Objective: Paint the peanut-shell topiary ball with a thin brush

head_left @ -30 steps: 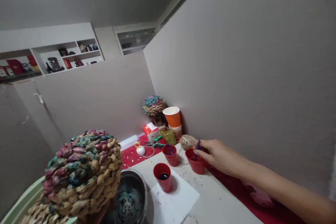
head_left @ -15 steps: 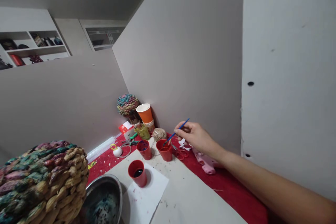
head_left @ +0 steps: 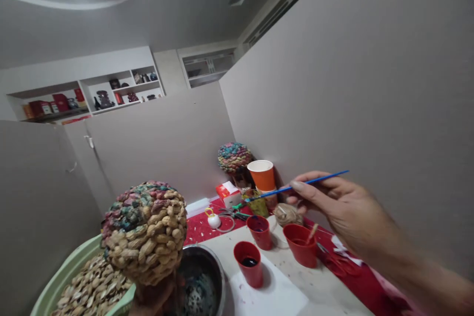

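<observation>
Up from the rightmost red cup (head_left: pixel 300 253), the blue brush (head_left: pixel 328 177) is pinched behind its tip (head_left: pixel 249 200) by the right hand's (head_left: pixel 346 205) closed-together fingers.

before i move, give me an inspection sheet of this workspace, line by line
surface: pale board over red cloth, cloth flecked with pale bits
job's things: blue brush; peanut-covered ball, partly coloured, lower part plain; red cups, nearest with dark liquid
clutter: twine ball, orange paper cup, metal bowl
right hand: pinches the brush
left hand: cannot be made out
cables: nothing seen
surroundings: grey panels, shelves of mixed items beyond
</observation>
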The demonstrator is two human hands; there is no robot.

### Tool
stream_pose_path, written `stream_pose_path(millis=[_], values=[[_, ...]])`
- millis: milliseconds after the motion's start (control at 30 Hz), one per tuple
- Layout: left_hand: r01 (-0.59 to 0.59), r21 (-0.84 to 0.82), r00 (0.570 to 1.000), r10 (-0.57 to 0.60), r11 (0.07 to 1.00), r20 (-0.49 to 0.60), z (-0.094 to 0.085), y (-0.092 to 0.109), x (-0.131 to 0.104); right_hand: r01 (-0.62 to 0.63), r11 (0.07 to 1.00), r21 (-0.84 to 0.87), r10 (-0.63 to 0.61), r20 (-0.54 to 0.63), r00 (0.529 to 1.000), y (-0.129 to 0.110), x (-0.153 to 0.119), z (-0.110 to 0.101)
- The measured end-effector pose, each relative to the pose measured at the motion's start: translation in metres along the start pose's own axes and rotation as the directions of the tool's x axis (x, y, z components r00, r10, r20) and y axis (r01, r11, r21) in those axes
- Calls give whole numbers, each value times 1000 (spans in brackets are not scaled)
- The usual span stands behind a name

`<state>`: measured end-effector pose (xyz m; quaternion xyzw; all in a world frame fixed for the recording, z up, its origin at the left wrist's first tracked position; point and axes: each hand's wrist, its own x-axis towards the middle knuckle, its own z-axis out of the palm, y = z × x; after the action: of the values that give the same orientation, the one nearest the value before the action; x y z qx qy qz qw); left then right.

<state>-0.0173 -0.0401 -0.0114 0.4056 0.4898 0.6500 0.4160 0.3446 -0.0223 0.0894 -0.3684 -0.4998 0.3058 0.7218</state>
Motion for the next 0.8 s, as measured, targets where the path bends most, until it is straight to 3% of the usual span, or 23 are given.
stream_pose_path(millis=[100, 200, 367, 467, 600, 667, 800], values=[[41, -76, 999, -38, 996, 39, -1, -1, 1, -5, 979, 204, -15, 94, 995, -25, -6, 43], [16, -55, 995, -10, 998, 95, -4, -5, 2, 76, 943, 323, -132, 156, 979, -44, -11, 81], [37, -86, 990, -25, 996, 137, -6, -7, 2, 124, 897, 424, -226, 198, 954, -47, -9, 122], [43, -49, 988, -35, 998, 147, -7, -10, 4, 124, 886, 446, -231, 195, 953, -46, -1, 136], [6, 4, 980, -6, 1000, 197, -8, -15, 7, 156, 852, 499, -239, 107, 965, -54, 9, 145], [6, 9, 987, -7, 1000, 158, -7, -14, 7, 167, 846, 506, -243, 87, 966, -56, 10, 145], [54, -54, 988, -45, 997, 148, 0, -5, -3, 154, 861, 485, -259, 156, 953, -48, 7, 142]])
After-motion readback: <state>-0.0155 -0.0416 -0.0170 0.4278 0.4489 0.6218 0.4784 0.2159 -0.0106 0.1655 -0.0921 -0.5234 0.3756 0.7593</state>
